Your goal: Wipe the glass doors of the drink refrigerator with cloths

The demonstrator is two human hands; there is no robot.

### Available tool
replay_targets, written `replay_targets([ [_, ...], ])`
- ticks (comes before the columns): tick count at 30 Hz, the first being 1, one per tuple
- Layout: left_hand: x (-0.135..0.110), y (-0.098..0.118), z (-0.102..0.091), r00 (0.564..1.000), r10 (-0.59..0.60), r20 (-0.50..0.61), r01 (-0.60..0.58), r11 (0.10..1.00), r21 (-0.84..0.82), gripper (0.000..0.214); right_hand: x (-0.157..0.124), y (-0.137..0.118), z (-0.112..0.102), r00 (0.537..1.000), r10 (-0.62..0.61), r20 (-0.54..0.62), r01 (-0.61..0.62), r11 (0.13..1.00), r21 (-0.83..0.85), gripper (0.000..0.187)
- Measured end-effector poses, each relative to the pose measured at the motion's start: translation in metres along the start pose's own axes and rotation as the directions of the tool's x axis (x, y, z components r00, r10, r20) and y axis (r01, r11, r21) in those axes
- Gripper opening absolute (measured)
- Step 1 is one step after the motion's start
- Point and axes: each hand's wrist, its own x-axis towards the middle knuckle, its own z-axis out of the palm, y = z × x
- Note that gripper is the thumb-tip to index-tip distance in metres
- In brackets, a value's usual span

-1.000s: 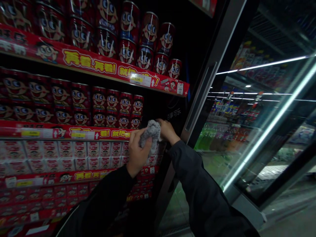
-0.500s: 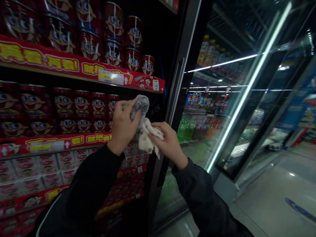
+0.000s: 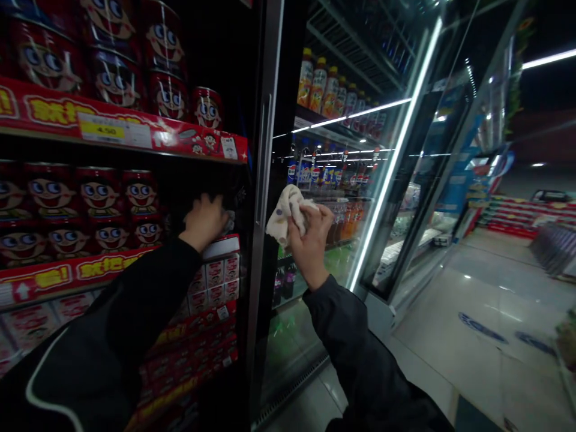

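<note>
My left hand [image 3: 204, 221] presses against the dark panel beside the shelf of red cans, and a small patch of grey cloth [image 3: 230, 222] shows at its fingertips. Most of that cloth is hidden under the hand. My right hand [image 3: 310, 240] grips a cream spotted cloth [image 3: 285, 215] against the glass door [image 3: 335, 282] of a drinks fridge. The door's metal frame [image 3: 265, 162] runs upright between my hands.
Red cans with a cartoon face [image 3: 112, 78] stand on shelves with red price strips [image 3: 121, 129]. Boxed goods [image 3: 216, 279] sit below. Bottles [image 3: 319, 84] stand behind the glass. To the right, a shiny tiled floor [image 3: 472, 288] leads to low red displays [image 3: 526, 216].
My view has swung right. My hands have moved apart: the left went to the dark panel with the grey cloth mostly hidden, and the right went onto the glass with the cream cloth.
</note>
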Motion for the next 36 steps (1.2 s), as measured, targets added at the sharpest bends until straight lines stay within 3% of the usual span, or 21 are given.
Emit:
replay_targets([
  [2,-0.002,0.004,-0.001,1.000,0.006,0.028,-0.007,1.000,0.025,0.057,-0.005,0.006,0.013,0.997,-0.025,0.071,0.029,0.998,-0.057,0.039],
  [4,-0.005,0.007,-0.002,1.000,-0.024,-0.012,0.024,0.999,0.042,0.056,-0.009,0.008,0.023,0.991,-0.039,0.126,0.056,0.990,-0.130,0.047],
  [7,-0.007,0.014,-0.007,0.966,-0.009,-0.257,0.008,1.000,-0.005,0.048,-0.011,0.005,0.032,0.987,-0.096,0.127,0.120,0.973,-0.196,0.054],
  [10,-0.010,0.031,-0.015,0.870,0.090,-0.485,-0.202,0.962,-0.182,0.039,-0.008,0.004,0.041,0.971,-0.202,0.125,0.225,0.953,-0.205,0.064],
  [12,-0.015,0.047,-0.018,0.814,0.151,-0.561,-0.378,0.870,-0.316,0.037,-0.006,0.006,0.048,0.952,-0.290,0.094,0.304,0.926,-0.222,0.068],
  [14,-0.023,0.066,-0.017,0.788,0.164,-0.594,-0.489,0.752,-0.442,0.038,-0.005,0.010,0.052,0.927,-0.374,0.036,0.371,0.895,-0.248,0.068],
  [17,-0.036,0.091,-0.007,0.802,0.091,-0.591,-0.504,0.635,-0.586,0.046,-0.004,0.020,0.056,0.897,-0.440,-0.048,0.418,0.877,-0.239,0.065],
  [19,-0.041,0.102,0.005,0.792,0.048,-0.608,-0.502,0.619,-0.604,0.052,-0.004,0.031,0.055,0.881,-0.463,-0.093,0.438,0.874,-0.210,0.063],
  [23,-0.041,0.113,0.029,0.681,0.022,-0.732,-0.567,0.647,-0.509,0.055,-0.004,0.066,0.047,0.874,-0.476,-0.095,0.453,0.870,-0.193,0.058],
  [26,-0.041,0.114,0.044,0.623,0.028,-0.782,-0.610,0.643,-0.463,0.057,-0.001,0.106,0.032,0.905,-0.420,-0.071,0.403,0.897,-0.181,0.053],
  [30,-0.047,0.116,0.057,0.631,0.066,-0.773,-0.569,0.716,-0.404,0.061,0.014,0.172,-0.001,0.989,-0.133,-0.068,0.115,0.968,-0.222,0.045],
  [33,-0.052,0.118,0.063,0.654,0.089,-0.751,-0.514,0.781,-0.354,0.064,0.033,0.217,-0.032,0.993,0.072,-0.097,-0.094,0.962,-0.258,0.048],
  [36,-0.053,0.118,0.066,0.640,0.092,-0.762,-0.502,0.802,-0.325,0.062,0.055,0.244,-0.061,0.971,0.197,-0.133,-0.226,0.935,-0.272,0.051],
])
